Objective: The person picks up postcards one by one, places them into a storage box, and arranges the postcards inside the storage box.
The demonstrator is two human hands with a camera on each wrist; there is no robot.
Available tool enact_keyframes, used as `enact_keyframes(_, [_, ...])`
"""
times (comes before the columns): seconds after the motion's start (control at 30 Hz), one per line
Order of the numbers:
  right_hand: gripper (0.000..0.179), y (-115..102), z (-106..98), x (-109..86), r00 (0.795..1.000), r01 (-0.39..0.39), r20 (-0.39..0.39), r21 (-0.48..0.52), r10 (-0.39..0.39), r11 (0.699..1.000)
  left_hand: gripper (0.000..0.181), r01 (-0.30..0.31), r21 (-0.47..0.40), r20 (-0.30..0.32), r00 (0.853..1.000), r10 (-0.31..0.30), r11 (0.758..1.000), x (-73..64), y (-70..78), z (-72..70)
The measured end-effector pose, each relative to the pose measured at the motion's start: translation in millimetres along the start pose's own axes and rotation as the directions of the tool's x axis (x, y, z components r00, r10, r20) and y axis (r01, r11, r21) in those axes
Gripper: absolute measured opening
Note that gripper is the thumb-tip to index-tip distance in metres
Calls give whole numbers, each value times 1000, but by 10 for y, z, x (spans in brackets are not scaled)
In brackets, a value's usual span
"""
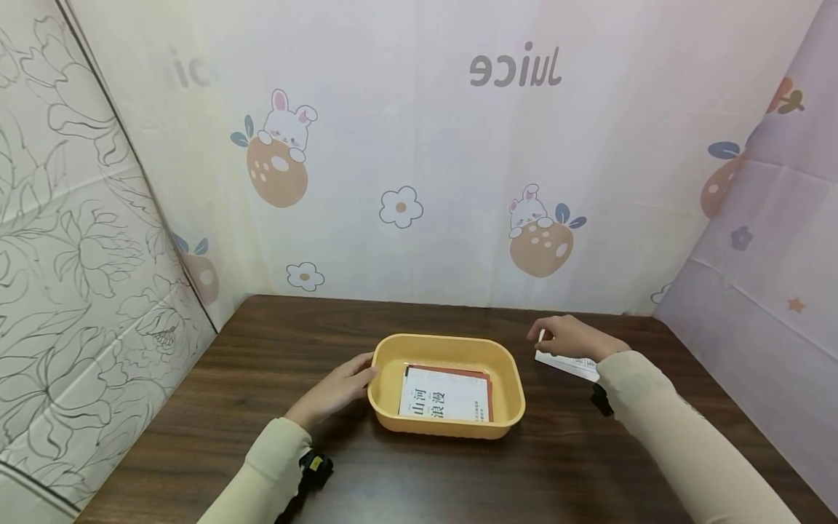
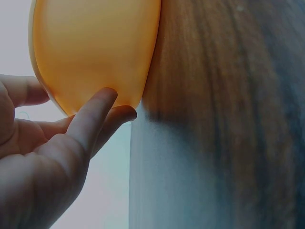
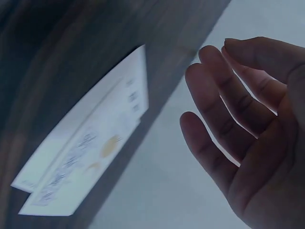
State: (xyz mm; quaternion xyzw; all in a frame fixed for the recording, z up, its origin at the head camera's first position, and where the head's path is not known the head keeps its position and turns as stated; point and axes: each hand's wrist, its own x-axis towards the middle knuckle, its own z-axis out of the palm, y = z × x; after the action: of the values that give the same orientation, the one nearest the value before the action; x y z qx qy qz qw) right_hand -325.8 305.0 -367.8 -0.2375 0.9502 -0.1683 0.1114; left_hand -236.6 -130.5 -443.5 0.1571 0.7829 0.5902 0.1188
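A yellow basin (image 1: 447,429) stands on the wooden table with printed cards or booklets (image 1: 419,397) lying inside, a white one with dark characters on top and a red edge under it. My left hand (image 1: 340,386) touches the basin's left side; in the left wrist view, fairly straight fingers (image 2: 95,112) rest against its outer wall. To the right of the basin, my right hand (image 1: 566,338) is over white printed cards (image 3: 90,143), partly covering them in the head view. The right wrist view shows the fingers (image 3: 209,105) loosely bent, apart from the cards.
The dark wooden table (image 1: 275,349) reaches back to a printed curtain (image 1: 406,131) with rabbits, fruit and flowers. A flower-patterned panel (image 1: 72,240) borders the left side, and more curtain (image 1: 779,291) borders the right.
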Motion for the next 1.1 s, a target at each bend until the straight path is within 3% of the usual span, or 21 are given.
enact_keyframes(0.13, [22,209,37,-39,999,-38,-6,9,38,999,50,4,6,-3,1000,-4,1000,-2,8,-1])
enact_keyframes(0.3, [24,434,51,-101,994,-86,-73,-37,83,996,50,7,7,-6,1000,-7,1000,-2,15,-2])
enact_keyframes(0.6, [43,863,175,-195,965,-195,-189,-43,184,980,50,15,13,-6,1000,-15,1000,2,25,-4])
enact_keyframes(0.87, [51,1048,264,-206,930,-320,-197,-22,310,947,50,12,9,1,1000,-12,1000,5,26,-3])
enact_keyframes(1.1, [54,1193,303,-178,928,-342,-179,-71,326,937,50,7,4,2,1000,-7,1000,11,1,-6])
